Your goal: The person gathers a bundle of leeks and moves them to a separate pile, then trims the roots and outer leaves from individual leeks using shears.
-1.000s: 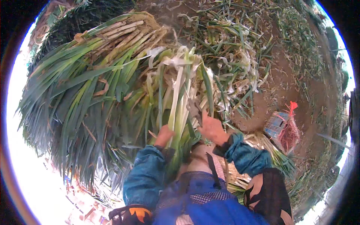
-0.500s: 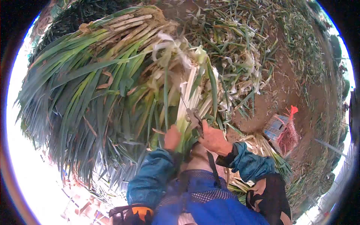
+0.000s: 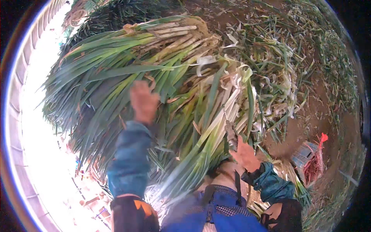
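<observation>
My left hand (image 3: 144, 101), smeared by motion, is over the green leaves of a big heap of long green onions (image 3: 112, 73), fingers apart with nothing seen in them. In my right hand (image 3: 246, 155) is a metal air blow gun (image 3: 231, 135), its thin nozzle pointing up and away. Just beyond the nozzle lie several peeled onions (image 3: 232, 94) with white stalks, their leaves trailing toward my lap. Dirty root ends (image 3: 189, 33) face the far right of the heap.
Stripped skins and leaf scraps (image 3: 266, 65) cover the soil to the right. A bag of red ties (image 3: 312, 164) sits on the ground at the right. Beside my right leg are more white-stalked onions (image 3: 284, 172). A blue apron (image 3: 232, 216) covers my lap.
My left hand has let go of the peeled onions and moved left and forward over the heap. My right hand still holds the blow gun. The view has shifted left.
</observation>
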`<state>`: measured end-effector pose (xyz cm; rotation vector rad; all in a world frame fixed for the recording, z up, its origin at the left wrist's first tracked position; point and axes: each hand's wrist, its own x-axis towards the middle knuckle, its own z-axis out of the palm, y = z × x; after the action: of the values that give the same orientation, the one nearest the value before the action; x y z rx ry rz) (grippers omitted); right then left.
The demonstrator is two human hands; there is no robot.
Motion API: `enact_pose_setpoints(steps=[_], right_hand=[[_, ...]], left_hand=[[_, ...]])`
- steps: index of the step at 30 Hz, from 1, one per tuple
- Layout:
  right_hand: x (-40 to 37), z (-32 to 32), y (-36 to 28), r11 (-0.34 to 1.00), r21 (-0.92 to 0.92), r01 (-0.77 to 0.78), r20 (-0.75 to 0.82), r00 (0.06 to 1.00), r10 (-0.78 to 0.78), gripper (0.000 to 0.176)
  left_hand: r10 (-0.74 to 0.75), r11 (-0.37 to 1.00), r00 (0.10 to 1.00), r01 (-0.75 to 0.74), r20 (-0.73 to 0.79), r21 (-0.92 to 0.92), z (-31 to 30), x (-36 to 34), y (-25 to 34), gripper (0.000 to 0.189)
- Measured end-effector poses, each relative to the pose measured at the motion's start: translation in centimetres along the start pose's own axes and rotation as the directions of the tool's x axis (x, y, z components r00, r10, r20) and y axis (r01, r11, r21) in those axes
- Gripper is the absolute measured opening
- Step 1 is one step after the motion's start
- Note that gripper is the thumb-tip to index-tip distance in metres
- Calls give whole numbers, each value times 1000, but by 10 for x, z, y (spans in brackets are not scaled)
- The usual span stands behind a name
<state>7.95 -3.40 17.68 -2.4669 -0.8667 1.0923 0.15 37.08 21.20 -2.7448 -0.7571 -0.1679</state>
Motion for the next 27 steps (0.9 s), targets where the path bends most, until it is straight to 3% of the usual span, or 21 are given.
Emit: enact_pose_setpoints(steps=[1,3,6,10,12,14,17,21,24,25,26,27], right_hand=[[-9,-2,-6,999,27,45,2,999,-45,65],[-18,-4,-11,992,54,111,52,992,-114,61],[-22,8,-14,984,139,115,-16,993,-114,69],[-29,11,-27,929,-33,368,-153,917,-369,67],[-31,8,-37,958,56,282,-94,956,-276,66],[-39,6,-48,968,139,210,-12,978,-210,67],[-54,-5,-73,945,269,185,65,976,-210,69],[-38,21,-69,994,82,72,229,969,-89,69],[-24,45,-36,991,110,79,-32,997,-76,59],[-27,40,-35,990,128,55,-5,998,-55,56],[-30,38,-31,986,157,62,9,998,-64,60],[-35,38,-27,980,187,67,22,997,-73,64]], left_hand=[[-221,973,972,225,-73,52,-10,19,-23,50],[-396,918,902,389,171,74,4,27,-88,54],[-216,974,958,197,188,113,3,17,-98,52],[-149,987,946,124,288,105,13,-12,-69,35],[-98,993,971,81,218,88,25,-55,-35,39],[-110,990,901,138,420,-35,6,-90,21,40],[-88,937,848,248,522,-244,-1,-154,96,34],[10,754,789,397,614,-523,-5,-194,158,43],[205,852,675,233,708,-469,-8,-167,164,47],[183,884,590,251,786,-394,-11,-144,166,47],[105,874,793,213,600,-436,-4,-136,165,45],[22,869,932,162,363,-468,5,-127,163,42]])
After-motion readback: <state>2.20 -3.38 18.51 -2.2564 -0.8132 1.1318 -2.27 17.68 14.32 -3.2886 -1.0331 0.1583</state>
